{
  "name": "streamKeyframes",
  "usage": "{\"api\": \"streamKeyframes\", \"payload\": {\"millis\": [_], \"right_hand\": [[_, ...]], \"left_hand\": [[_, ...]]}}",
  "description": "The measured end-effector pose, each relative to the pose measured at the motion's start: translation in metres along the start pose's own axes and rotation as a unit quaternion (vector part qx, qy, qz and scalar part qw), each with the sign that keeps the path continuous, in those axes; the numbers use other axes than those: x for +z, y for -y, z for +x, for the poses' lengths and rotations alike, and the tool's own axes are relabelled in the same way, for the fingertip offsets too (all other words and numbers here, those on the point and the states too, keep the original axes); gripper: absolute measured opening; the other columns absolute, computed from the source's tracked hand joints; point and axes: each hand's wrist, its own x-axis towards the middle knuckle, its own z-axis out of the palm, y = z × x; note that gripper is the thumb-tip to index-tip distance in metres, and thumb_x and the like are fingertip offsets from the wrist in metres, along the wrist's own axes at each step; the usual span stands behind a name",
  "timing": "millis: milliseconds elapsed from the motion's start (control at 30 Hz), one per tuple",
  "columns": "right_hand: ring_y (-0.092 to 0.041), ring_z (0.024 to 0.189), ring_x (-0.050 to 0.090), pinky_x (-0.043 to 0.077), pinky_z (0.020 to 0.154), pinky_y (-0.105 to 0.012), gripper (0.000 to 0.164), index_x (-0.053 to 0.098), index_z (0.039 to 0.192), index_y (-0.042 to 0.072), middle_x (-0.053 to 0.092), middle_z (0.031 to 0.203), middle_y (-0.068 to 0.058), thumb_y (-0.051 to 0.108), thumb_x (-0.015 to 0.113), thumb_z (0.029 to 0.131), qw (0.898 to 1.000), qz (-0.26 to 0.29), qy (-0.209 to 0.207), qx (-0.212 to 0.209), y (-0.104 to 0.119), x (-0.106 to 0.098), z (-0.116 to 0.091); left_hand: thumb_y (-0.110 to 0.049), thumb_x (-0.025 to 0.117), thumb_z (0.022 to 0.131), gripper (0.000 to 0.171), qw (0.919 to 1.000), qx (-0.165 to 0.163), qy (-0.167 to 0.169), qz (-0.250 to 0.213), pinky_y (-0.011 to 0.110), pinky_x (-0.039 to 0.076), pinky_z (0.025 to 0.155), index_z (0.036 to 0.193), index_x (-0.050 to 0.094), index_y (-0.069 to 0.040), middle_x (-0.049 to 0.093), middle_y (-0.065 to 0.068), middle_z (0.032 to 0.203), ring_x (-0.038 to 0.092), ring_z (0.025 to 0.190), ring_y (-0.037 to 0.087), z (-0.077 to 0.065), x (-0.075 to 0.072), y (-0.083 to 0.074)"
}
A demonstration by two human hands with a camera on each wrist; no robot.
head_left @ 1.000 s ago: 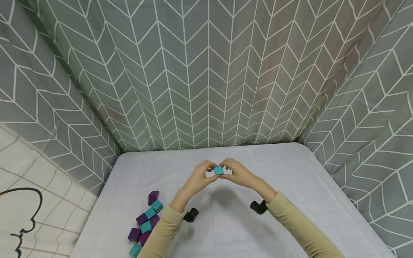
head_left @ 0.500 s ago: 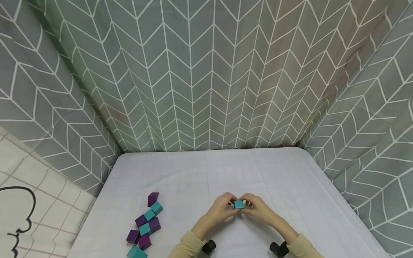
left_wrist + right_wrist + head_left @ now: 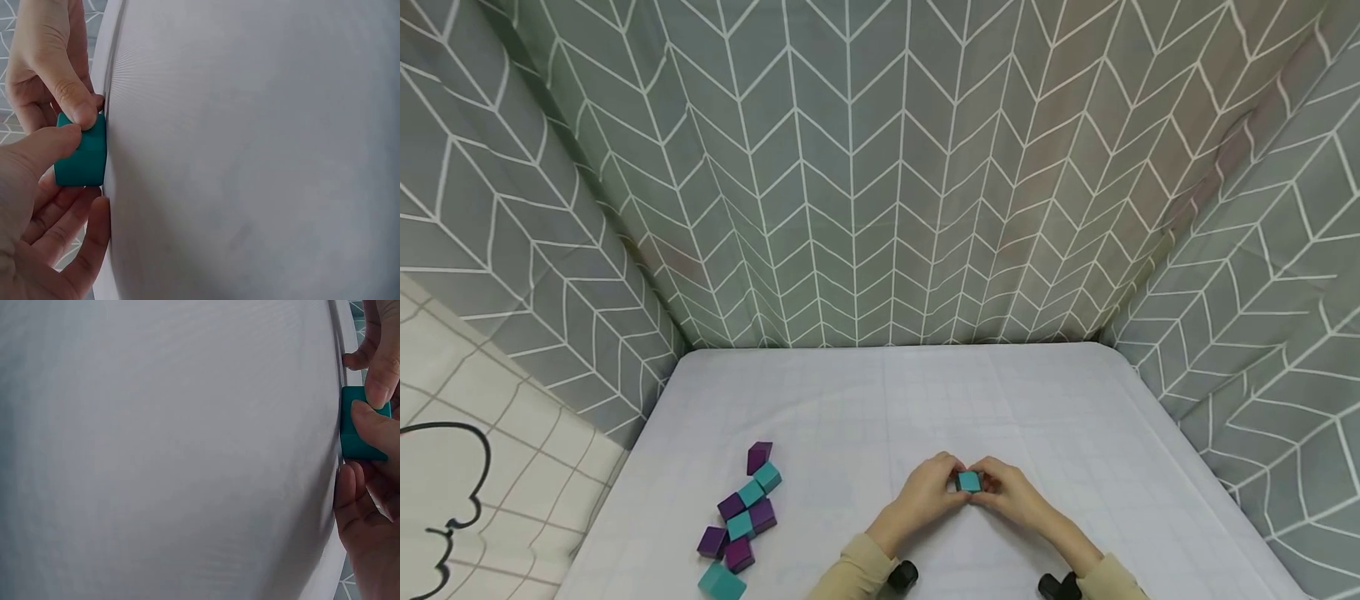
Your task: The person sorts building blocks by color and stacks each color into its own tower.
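Observation:
A teal block (image 3: pixel 969 482) is between my two hands low over the right-centre part of the white-covered table. From the left side my left hand (image 3: pixel 927 493) pinches it, its thumb pressing the face turned toward me in the left wrist view. On the other side my right hand (image 3: pixel 1017 495) also pinches the block, with the two thumbs almost meeting on that face. In the right wrist view the teal block (image 3: pixel 355 440) is partly covered by both thumbs. Whether its underside touches the cloth I cannot tell.
At the table's left side lies a slanting cluster of several teal and purple blocks, among them a purple block (image 3: pixel 762 514) and a larger-looking teal block (image 3: pixel 722 582) nearest me. A patterned grey curtain (image 3: pixel 880 183) hangs behind the white table (image 3: pixel 820 400) and along its sides.
Both hands have come down and to the right with the teal block, from a raised position to near the tabletop. Over the last half second they shifted only slightly. The left cluster looks unchanged.

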Motion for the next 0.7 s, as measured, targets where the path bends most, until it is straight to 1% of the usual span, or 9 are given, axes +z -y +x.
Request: {"api": "streamKeyframes", "payload": {"millis": [100, 200, 300, 433, 533, 700], "right_hand": [[-0.01, 0.069, 0.051, 0.045, 0.059, -0.019, 0.033, 0.057, 0.101, 0.006, 0.056, 0.087, -0.001, 0.019, 0.07, 0.073, 1.0, 0.003, -0.002, 0.004, -0.003, 0.003, -0.002], [-0.009, 0.068, 0.049, 0.044, 0.057, -0.019, 0.032, 0.058, 0.101, 0.005, 0.055, 0.089, -0.003, 0.019, 0.069, 0.074, 1.0, 0.003, -0.009, -0.002, -0.005, 0.007, -0.004], [-0.01, 0.067, 0.048, 0.043, 0.056, -0.019, 0.032, 0.058, 0.101, 0.006, 0.056, 0.092, -0.002, 0.02, 0.069, 0.074, 1.0, 0.003, -0.021, -0.003, -0.008, 0.011, -0.005], [-0.008, 0.068, 0.047, 0.042, 0.056, -0.019, 0.031, 0.059, 0.101, 0.01, 0.055, 0.094, 0.0, 0.022, 0.07, 0.074, 0.999, 0.009, -0.032, 0.012, -0.01, 0.014, -0.005], [-0.009, 0.068, 0.047, 0.042, 0.056, -0.019, 0.032, 0.059, 0.101, 0.011, 0.055, 0.094, 0.001, 0.022, 0.07, 0.074, 0.999, 0.013, -0.035, 0.013, -0.011, 0.014, -0.006], [-0.009, 0.067, 0.046, 0.042, 0.056, -0.019, 0.032, 0.059, 0.102, 0.011, 0.055, 0.095, 0.0, 0.022, 0.07, 0.074, 0.999, 0.008, -0.039, 0.003, -0.012, 0.012, -0.005]], "left_hand": [[-0.032, 0.07, 0.075, 0.03, 0.9999, -0.007, 0.003, 0.009, 0.014, 0.043, 0.067, 0.095, 0.06, -0.014, 0.055, -0.008, 0.088, 0.051, 0.078, 0.0, -0.001, 0.001, -0.001], [-0.033, 0.069, 0.076, 0.03, 0.9999, -0.009, 0.005, 0.012, 0.014, 0.043, 0.067, 0.097, 0.06, -0.013, 0.056, -0.008, 0.09, 0.052, 0.08, 0.0, -0.004, 0.002, 0.0], [-0.034, 0.068, 0.077, 0.03, 0.9998, -0.009, 0.001, 0.015, 0.015, 0.044, 0.069, 0.098, 0.06, -0.014, 0.056, -0.009, 0.092, 0.053, 0.082, 0.001, -0.005, 0.003, 0.001], [-0.035, 0.068, 0.077, 0.03, 0.9999, -0.01, -0.005, 0.012, 0.016, 0.045, 0.07, 0.098, 0.06, -0.015, 0.056, -0.01, 0.092, 0.054, 0.084, 0.001, -0.005, 0.004, 0.003], [-0.035, 0.067, 0.077, 0.03, 0.9999, -0.009, -0.008, 0.009, 0.016, 0.045, 0.069, 0.098, 0.06, -0.015, 0.056, -0.01, 0.092, 0.054, 0.083, 0.001, -0.005, 0.005, 0.003], [-0.035, 0.067, 0.077, 0.03, 0.9997, 0.004, -0.016, 0.017, 0.014, 0.044, 0.068, 0.098, 0.06, -0.014, 0.056, -0.009, 0.091, 0.054, 0.082, 0.0, -0.002, 0.004, 0.003]]}}
